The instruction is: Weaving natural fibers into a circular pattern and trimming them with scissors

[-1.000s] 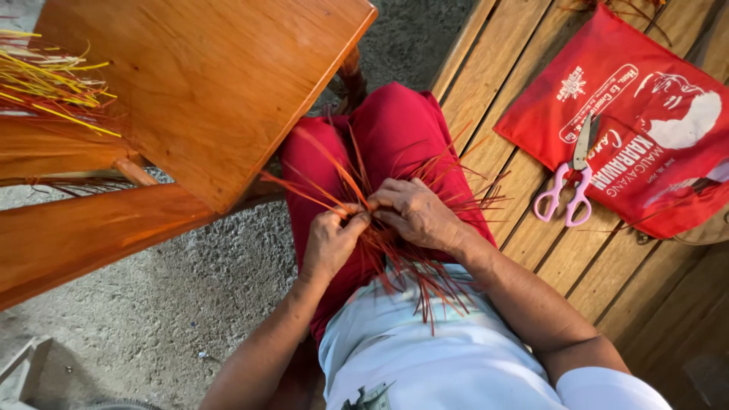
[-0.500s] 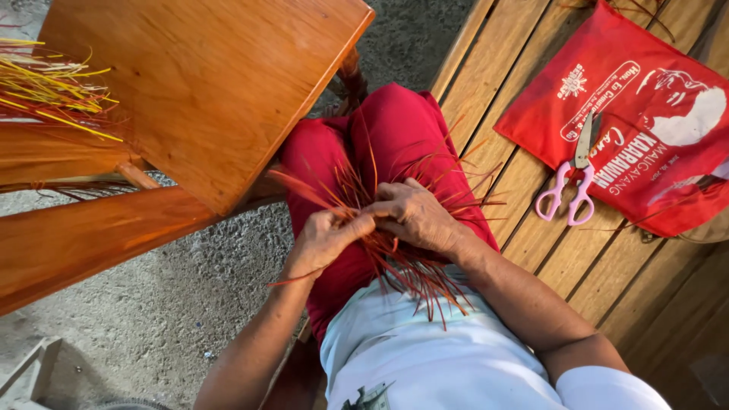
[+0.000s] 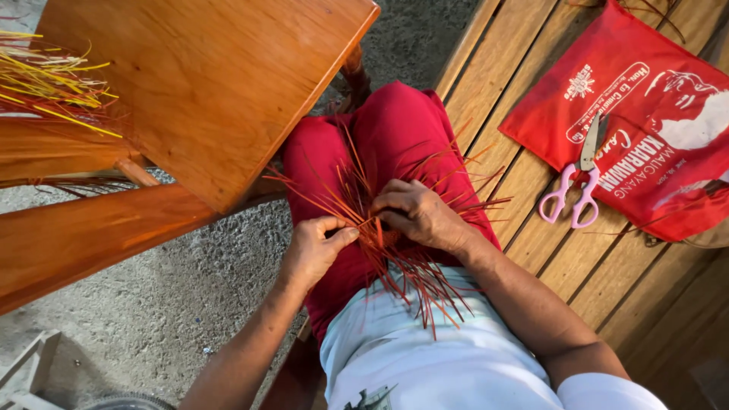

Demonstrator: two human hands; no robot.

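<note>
1. Step in hand, I judge: interlacing red strips (image 3: 395, 250) on the lap; left hand (image 3: 315, 250) pinches one strand, right hand (image 3: 418, 216) presses closed on the crossing.
2. Next calls for tucking that strand (tension kept).
3. Table edge (image 3: 288, 144) crowds left; bench (image 3: 524, 182) with scissors (image 3: 573, 186) offers room.

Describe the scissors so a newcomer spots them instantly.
Start at the slatted wooden bench on the right, then find the red cloth bag lying on it. The scissors rest on the bag's lower left edge, closed: the only pink-handled thing there.
</note>
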